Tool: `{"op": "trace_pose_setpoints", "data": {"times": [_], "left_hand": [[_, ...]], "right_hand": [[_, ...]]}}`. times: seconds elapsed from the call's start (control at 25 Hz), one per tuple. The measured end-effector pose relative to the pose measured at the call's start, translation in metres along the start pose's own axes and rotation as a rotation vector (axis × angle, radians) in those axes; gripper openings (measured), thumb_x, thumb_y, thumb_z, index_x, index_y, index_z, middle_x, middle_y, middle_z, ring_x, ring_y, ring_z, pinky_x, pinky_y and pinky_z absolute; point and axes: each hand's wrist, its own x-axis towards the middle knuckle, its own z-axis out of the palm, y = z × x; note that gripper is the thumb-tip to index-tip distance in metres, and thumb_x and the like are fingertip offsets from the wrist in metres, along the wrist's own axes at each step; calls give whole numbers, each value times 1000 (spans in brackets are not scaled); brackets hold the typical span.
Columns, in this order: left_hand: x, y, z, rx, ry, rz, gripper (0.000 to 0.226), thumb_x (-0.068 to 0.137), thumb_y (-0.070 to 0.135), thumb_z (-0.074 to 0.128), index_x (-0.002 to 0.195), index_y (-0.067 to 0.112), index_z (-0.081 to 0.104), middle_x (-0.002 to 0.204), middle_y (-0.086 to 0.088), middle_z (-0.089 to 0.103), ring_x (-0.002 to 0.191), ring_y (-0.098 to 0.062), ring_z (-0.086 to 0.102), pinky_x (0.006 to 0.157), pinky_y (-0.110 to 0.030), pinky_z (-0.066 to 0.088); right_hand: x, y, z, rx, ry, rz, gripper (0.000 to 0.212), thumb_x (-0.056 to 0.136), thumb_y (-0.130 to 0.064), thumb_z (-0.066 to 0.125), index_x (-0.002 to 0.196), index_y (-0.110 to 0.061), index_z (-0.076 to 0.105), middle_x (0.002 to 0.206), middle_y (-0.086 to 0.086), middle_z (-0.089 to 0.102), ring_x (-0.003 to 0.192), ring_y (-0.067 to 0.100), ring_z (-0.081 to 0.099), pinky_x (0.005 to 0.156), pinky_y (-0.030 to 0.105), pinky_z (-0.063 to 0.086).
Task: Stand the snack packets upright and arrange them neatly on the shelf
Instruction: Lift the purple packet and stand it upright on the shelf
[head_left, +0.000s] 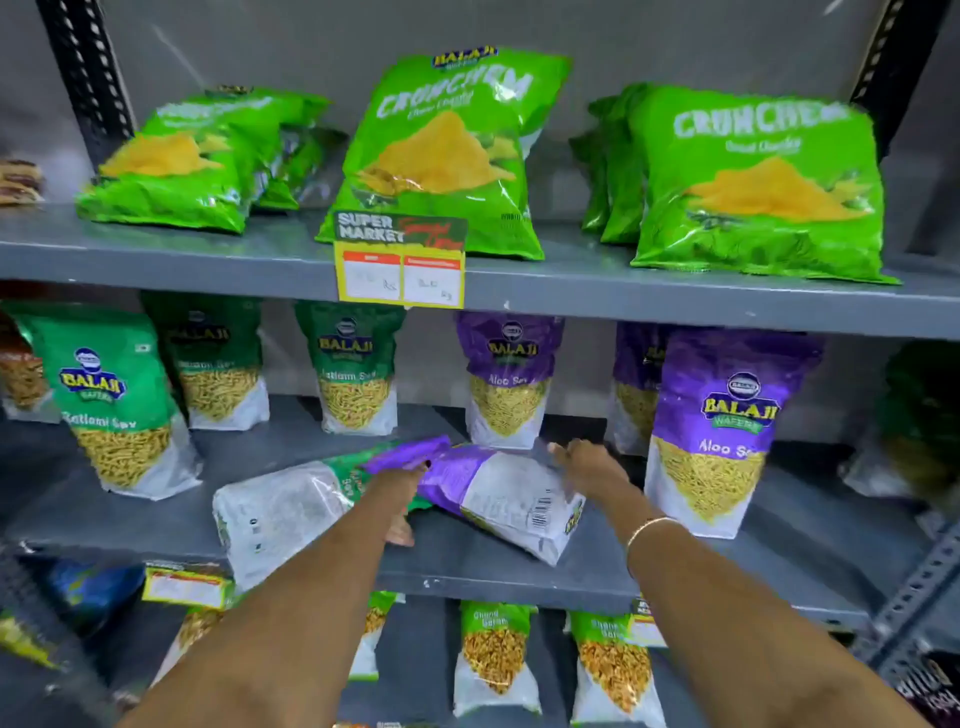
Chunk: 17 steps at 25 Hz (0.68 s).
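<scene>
Left hand grips the purple end of the purple packet, fingers wrapped over it. Right hand lies flat and spread on the same packet's upper edge. Purple packet lies tilted on the middle shelf, back side up, barcode showing. Green packet lies flat just left of it, partly under it. Upright purple packets stand behind and right of it, upright green ones left. Price tag hangs above it.

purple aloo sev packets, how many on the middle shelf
4. One lies flat under both hands; one upright at the back centre; one upright front right; one partly hidden behind it. More may be hidden.
</scene>
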Motion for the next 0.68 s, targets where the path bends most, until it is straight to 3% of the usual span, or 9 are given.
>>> {"op": "trace_pose_setpoints", "data": {"times": [0.08,0.12,0.2,0.28,0.4,0.48,0.56,0.6,0.68], "left_hand": [[12,0,15,-252,-109,-132,82,88,51,46,145,-3,23,144,-28,37,137,-40,37,106,-50,37],[15,0,20,-334,-149,-148,82,89,49,47,146,-3,20,147,-28,34,137,-41,35,107,-52,34],[26,2,26,-431,-145,-122,73,90,41,50,143,-4,29,121,-27,51,127,-40,46,103,-52,37],[33,3,27,-513,-139,-133,63,90,32,54,138,-4,36,92,-22,54,113,-40,54,98,-51,41],[33,9,19,-565,-160,-118,40,90,25,55,119,-3,52,103,-20,59,120,-35,53,104,-50,37],[29,20,10,-582,-188,-81,25,91,27,54,89,2,55,114,-15,58,103,-29,59,99,-47,39],[24,38,0,-528,-213,-14,26,91,31,53,84,6,54,100,-10,60,83,-24,58,101,-45,38],[23,49,-5,-491,-223,26,24,90,32,53,90,8,55,99,-10,61,79,-23,57,101,-43,39],[19,68,-10,-401,-253,98,27,90,32,54,105,10,55,122,-14,60,86,-24,60,100,-43,40]], "right_hand": [[20,12,2,74,-146,4,50,94,-43,37,112,-2,58,114,21,60,107,30,58,103,36,40],[26,16,3,137,-221,4,48,92,-47,40,109,-6,59,105,17,60,97,26,59,102,35,42],[46,25,11,234,-348,2,62,79,-59,52,116,-11,56,108,13,62,93,23,60,89,30,46],[70,39,23,225,-409,8,89,64,-63,65,126,0,54,122,17,63,97,20,62,85,25,46],[61,31,3,205,-520,35,57,62,-48,78,97,-4,65,76,7,62,59,8,54,55,18,39],[48,21,-8,187,-565,52,43,63,-46,78,81,-13,59,71,0,49,62,9,45,58,23,34],[39,12,-13,157,-568,43,33,68,-40,77,77,-15,56,73,-2,49,72,10,46,67,28,37],[40,12,-10,171,-567,41,40,63,-41,80,84,-13,59,78,-2,53,78,11,49,72,31,40],[32,8,-9,216,-529,21,72,48,-45,86,104,-8,59,97,1,62,93,15,57,74,31,44]]}}
